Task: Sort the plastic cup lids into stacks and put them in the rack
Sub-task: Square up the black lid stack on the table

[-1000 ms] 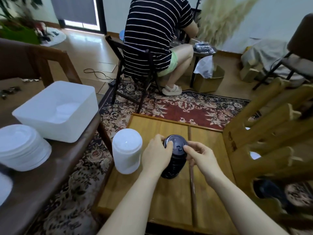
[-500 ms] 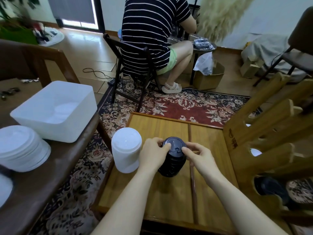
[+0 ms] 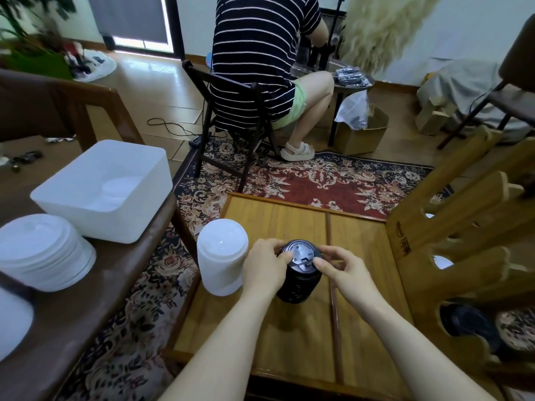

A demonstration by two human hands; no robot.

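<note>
On the low wooden bench (image 3: 289, 337), at its centre, stands a stack of black lids (image 3: 298, 277), upright, base resting on the wood. Landmark for all positions below: this black stack.

Left hand (image 3: 265, 269): fingers curled around the left side of the stack's top, thumb tip on the rim of the uppermost lid. Grip closed on the stack.
Right hand (image 3: 344, 267): thumb and forefinger pinching the right rim of the top lid; remaining fingers curled behind. Grip closed on the stack as well.
Top lid shows raised lettering along its far edge and a small sip tab near the middle.

Just left of the black stack, apart from the left hand by a narrow gap: a tall stack of white lids (image 3: 222, 256), upright on the same bench, near its left edge.
Right of the black stack: a wooden rack (image 3: 451, 256) with round cut-outs, standing at the bench's right edge. A dark object shows through the lowest opening; cannot tell what it is.
Further left, on a darker brown bench (image 3: 95, 285): a white plastic bin (image 3: 104, 192), and nearer the camera a short leaning pile of white lids (image 3: 43, 253).
Beyond the black stack, on a patterned rug (image 3: 318, 180): a seated person (image 3: 260, 59) in a striped shirt, back turned.
</note>
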